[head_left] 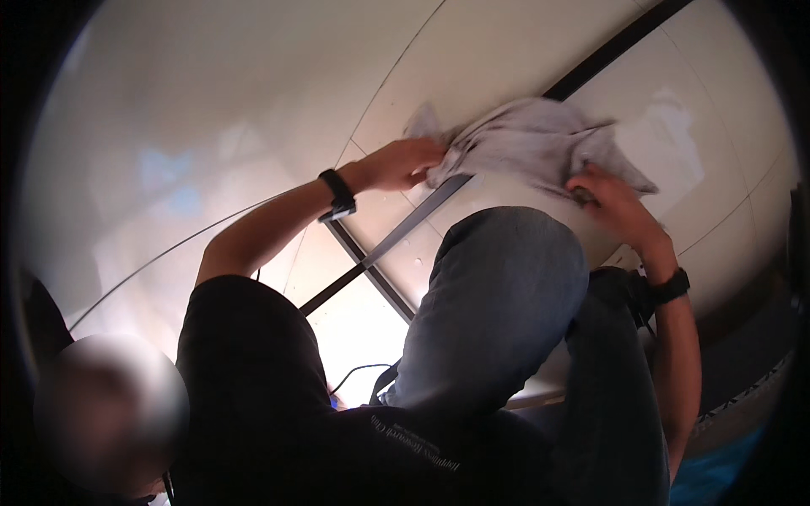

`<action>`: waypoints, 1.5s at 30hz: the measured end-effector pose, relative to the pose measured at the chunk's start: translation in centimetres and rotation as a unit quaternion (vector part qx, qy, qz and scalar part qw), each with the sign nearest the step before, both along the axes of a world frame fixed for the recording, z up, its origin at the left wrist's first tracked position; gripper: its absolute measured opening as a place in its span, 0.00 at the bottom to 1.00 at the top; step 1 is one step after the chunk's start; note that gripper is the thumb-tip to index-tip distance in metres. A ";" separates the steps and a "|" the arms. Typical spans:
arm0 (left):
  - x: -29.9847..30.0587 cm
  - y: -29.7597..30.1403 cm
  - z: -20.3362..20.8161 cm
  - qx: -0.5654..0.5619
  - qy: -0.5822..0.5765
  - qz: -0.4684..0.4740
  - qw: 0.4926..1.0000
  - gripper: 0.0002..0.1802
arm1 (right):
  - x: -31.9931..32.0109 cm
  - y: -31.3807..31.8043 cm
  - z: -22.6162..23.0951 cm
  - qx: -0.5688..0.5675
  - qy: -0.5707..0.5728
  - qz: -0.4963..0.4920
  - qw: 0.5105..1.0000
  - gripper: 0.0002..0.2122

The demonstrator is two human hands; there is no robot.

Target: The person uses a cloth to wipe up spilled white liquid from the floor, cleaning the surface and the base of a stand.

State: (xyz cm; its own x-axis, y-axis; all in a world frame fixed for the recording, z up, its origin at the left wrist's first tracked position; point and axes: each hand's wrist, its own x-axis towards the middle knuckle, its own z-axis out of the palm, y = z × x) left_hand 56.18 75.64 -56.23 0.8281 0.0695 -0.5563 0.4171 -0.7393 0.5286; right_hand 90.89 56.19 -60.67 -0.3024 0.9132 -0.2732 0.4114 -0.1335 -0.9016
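Observation:
A crumpled light grey-mauve cloth [531, 139] lies spread across the tiled floor, over a dark strip. My left hand [403, 164] is at its left edge, fingers curled and closed on a fold. At the right end, my right hand [620, 207] has its bent fingers on the cloth's lower edge, gripping it. A small dark spot shows at those right fingers, too unclear to name. Part of the cloth past the left fingertips is smeared by motion. Both wrists wear black bands.
My bent knee [515, 270] in blue jeans rises just below the cloth, between my arms. Dark strips [620, 46] cross the pale floor [245, 76], which has thin joint lines and bright reflections. A thin black cable [359, 368] lies near my leg. Blue material [721, 465] shows at lower right.

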 end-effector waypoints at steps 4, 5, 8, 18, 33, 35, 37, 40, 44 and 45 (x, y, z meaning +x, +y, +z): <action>-5.1 1.3 0.5 -0.064 0.232 0.116 0.964 0.10 | -2.6 2.7 2.1 0.028 0.082 0.102 0.991 0.17; -4.0 2.9 1.2 -0.092 0.334 0.219 0.912 0.10 | -2.7 3.2 3.3 0.020 0.078 0.123 0.989 0.16; -3.3 9.0 3.8 -0.034 0.060 0.241 0.968 0.11 | -1.3 5.9 5.9 0.078 0.084 0.076 0.990 0.15; 8.6 11.0 -0.3 0.308 -0.156 0.019 0.938 0.32 | 4.5 7.6 4.0 0.241 -0.091 -0.275 0.926 0.17; -17.5 -5.9 0.7 0.208 0.158 0.200 0.944 0.35 | -13.8 7.3 -1.9 0.052 0.061 0.234 0.969 0.07; -15.5 -3.6 2.3 0.130 0.246 0.212 0.937 0.31 | -13.6 7.4 -2.7 0.099 0.077 0.227 0.966 0.06; -13.2 0.6 3.4 0.176 0.197 0.151 0.952 0.25 | -11.4 7.0 -1.7 0.105 0.117 0.162 0.974 0.06; -6.8 4.1 7.4 0.328 0.053 0.262 0.906 0.24 | -7.0 8.3 2.6 0.113 0.126 0.045 0.985 0.13; -6.9 4.7 5.3 0.381 -0.120 0.124 0.908 0.27 | -4.3 9.4 5.1 0.157 0.043 -0.123 0.979 0.13; -8.4 4.3 3.1 0.372 -0.104 0.118 0.915 0.29 | -4.3 9.4 4.7 0.126 0.035 -0.144 0.981 0.15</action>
State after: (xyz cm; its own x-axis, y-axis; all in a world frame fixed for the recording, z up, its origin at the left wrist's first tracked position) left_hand 47.80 79.95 -53.09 0.8241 0.5547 -0.1152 0.5586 -0.8294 0.0024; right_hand 86.56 65.62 -55.96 -0.0317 0.9994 -0.0157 0.3250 -0.0046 -0.9457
